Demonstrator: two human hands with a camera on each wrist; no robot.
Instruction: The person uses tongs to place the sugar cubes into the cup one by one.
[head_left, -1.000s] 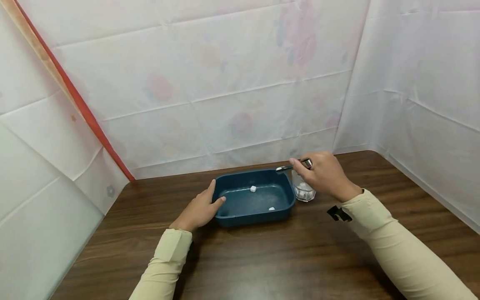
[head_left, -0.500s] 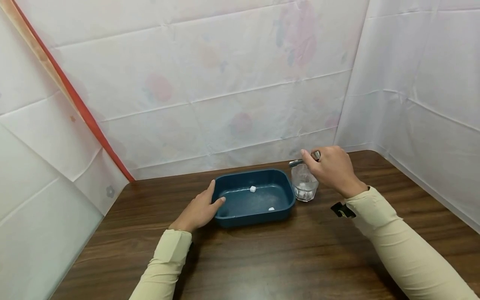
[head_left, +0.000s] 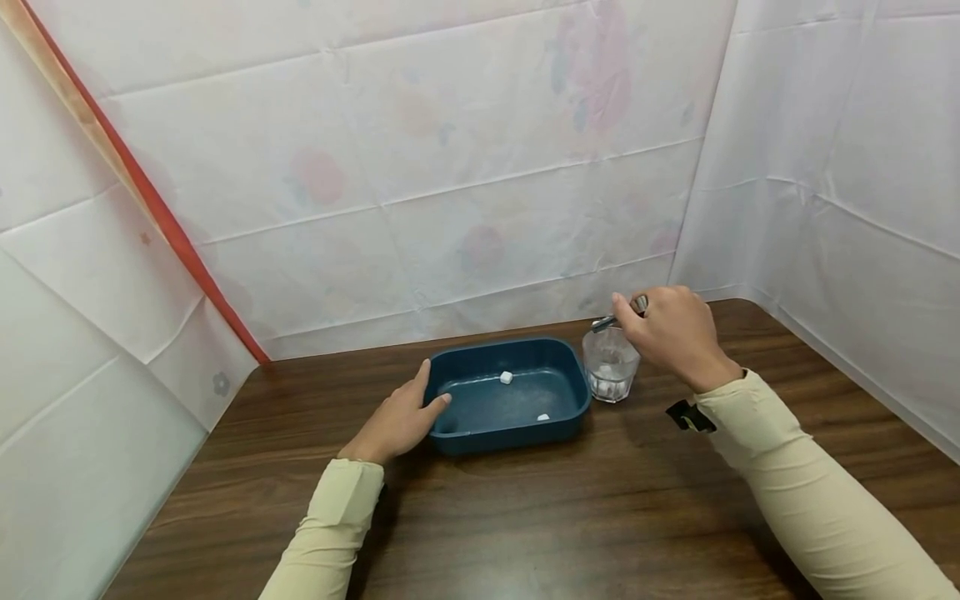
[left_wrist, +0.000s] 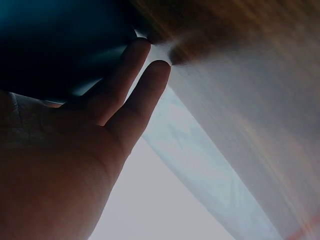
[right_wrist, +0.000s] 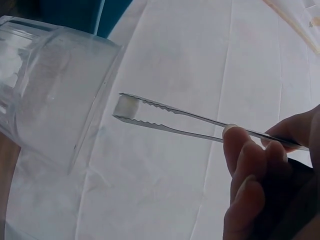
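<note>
My right hand (head_left: 678,333) pinches metal tongs (right_wrist: 185,114) with wavy inner edges. A small white cube (right_wrist: 127,106) is held between their tips, just outside the mouth of a clear glass (right_wrist: 65,85) in the right wrist view. Several white cubes lie low in that glass (head_left: 611,367), seen in the head view. Left of it stands a dark blue rectangular dish (head_left: 495,437), with one white cube (head_left: 506,377) on its floor and another (head_left: 543,417) near the front wall. My left hand (head_left: 393,421) rests against the dish's left end, fingers straight.
Dish and glass stand side by side on a brown wood-grain table (head_left: 480,517), near its back edge. White patterned sheeting (head_left: 450,208) rises behind and along both sides. A red strip (head_left: 157,200) runs down the left corner.
My right hand has moved right and slightly up with the tongs, from the dish's back right corner to over the glass. My left hand and the dish stay put.
</note>
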